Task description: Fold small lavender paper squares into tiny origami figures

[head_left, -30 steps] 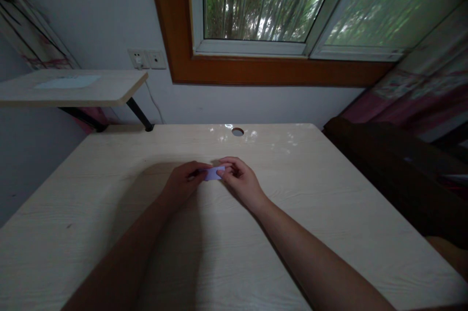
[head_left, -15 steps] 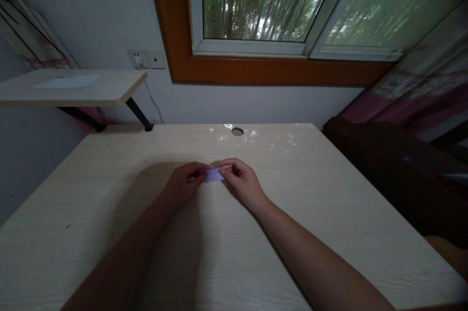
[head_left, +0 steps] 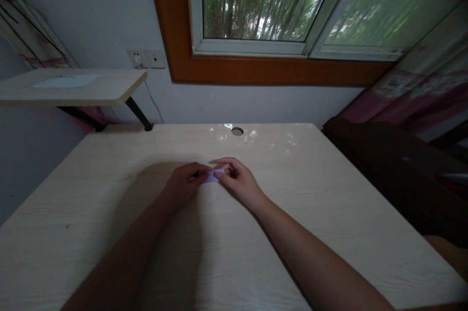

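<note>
A small piece of purple paper (head_left: 211, 179) is held between my two hands, near the middle of the pale wooden table (head_left: 237, 252). My left hand (head_left: 185, 182) pinches its left end between thumb and fingers. On the right end, the thumb of my right hand (head_left: 241, 182) presses on the near face, with the fingers curled behind. Parts of the paper are covered by my fingertips, and its folds are too small to make out.
A raised shelf (head_left: 120, 89) on black legs stands at the back left, with a white sheet (head_left: 66, 81) on it. A round cable hole (head_left: 237, 131) is near the table's back edge. Dark wooden furniture (head_left: 373, 169) borders the right side.
My right thumb has slid left along the paper, toward my left thumb. The right fingers have shifted slightly, and the left hand is nearly unchanged.
</note>
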`<action>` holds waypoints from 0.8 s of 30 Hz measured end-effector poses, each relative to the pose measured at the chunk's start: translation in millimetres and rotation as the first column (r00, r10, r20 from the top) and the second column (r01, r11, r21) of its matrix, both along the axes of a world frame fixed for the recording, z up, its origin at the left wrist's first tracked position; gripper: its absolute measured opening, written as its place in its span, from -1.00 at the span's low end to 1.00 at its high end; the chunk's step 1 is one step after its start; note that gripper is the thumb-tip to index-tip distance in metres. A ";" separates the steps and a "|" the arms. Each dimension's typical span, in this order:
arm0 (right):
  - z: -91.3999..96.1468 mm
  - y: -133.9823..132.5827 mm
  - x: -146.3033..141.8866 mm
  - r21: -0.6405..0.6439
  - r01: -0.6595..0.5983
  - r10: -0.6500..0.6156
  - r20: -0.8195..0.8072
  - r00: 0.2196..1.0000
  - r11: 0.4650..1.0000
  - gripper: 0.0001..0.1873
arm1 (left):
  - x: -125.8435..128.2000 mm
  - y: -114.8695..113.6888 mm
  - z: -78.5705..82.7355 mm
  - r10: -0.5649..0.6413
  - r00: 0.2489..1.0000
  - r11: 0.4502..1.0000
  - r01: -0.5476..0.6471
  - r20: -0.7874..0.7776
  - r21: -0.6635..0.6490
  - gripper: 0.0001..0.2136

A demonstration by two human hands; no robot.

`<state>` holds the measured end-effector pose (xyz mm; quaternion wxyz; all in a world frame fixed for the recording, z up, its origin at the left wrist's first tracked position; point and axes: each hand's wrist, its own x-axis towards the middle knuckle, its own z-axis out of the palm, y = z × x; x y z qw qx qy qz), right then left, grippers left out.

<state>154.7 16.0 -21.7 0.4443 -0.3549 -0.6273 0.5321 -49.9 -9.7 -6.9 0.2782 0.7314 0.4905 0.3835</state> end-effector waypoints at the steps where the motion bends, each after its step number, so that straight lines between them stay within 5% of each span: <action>1: -0.6 0.0 -0.1 0.004 -0.013 0.013 0.024 1.000 1.000 -0.65 | 0.1 0.2 -0.4 -0.001 1.000 1.000 0.001 -0.007 0.006 -0.79; 13: -0.7 -0.3 -1.0 0.064 -0.067 0.052 0.211 0.976 0.996 -0.54 | 2.8 -1.2 -2.7 0.036 0.999 0.999 -0.036 -0.037 0.002 -0.65; 24: -1.9 1.3 -0.8 -0.006 -0.006 0.007 0.168 0.986 1.000 -0.63 | 3.0 -0.5 -3.0 0.066 0.997 0.997 -0.064 0.037 -0.048 -0.64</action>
